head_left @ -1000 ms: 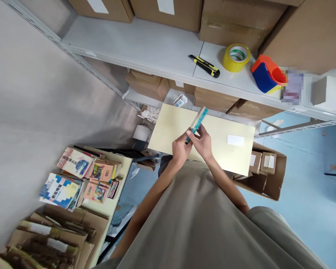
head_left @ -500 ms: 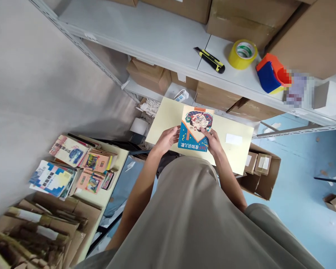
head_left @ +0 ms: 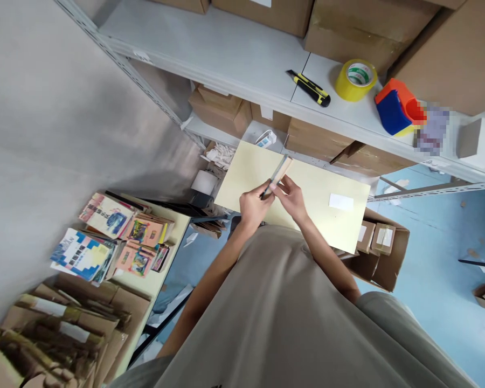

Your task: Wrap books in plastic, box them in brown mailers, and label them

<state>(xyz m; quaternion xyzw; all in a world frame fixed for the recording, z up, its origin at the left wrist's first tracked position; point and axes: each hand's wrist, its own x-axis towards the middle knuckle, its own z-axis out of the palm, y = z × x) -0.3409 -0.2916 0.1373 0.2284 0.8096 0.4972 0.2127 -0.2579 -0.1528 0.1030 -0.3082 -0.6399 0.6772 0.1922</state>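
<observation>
A book (head_left: 282, 169) is held edge-on above the pale yellow table (head_left: 319, 183), so its page edges face up and the cover is mostly out of sight. My left hand (head_left: 255, 207) is closed on its near left end. On the near right side, my right hand (head_left: 291, 198) grips the same book with thumb and fingers. A white paper slip (head_left: 341, 201) lies on the table to the right of my hands.
A shelf (head_left: 226, 48) beyond the table carries a utility knife (head_left: 309, 89), yellow tape roll (head_left: 355, 80), tape dispenser (head_left: 398, 108) and cardboard boxes (head_left: 364, 32). Stacked books (head_left: 105, 215) stand on a left side table. An open carton (head_left: 400, 253) sits at right.
The book has turned from cover-up to edge-on. Both hands have come closer together on it, and the view has shifted slightly.
</observation>
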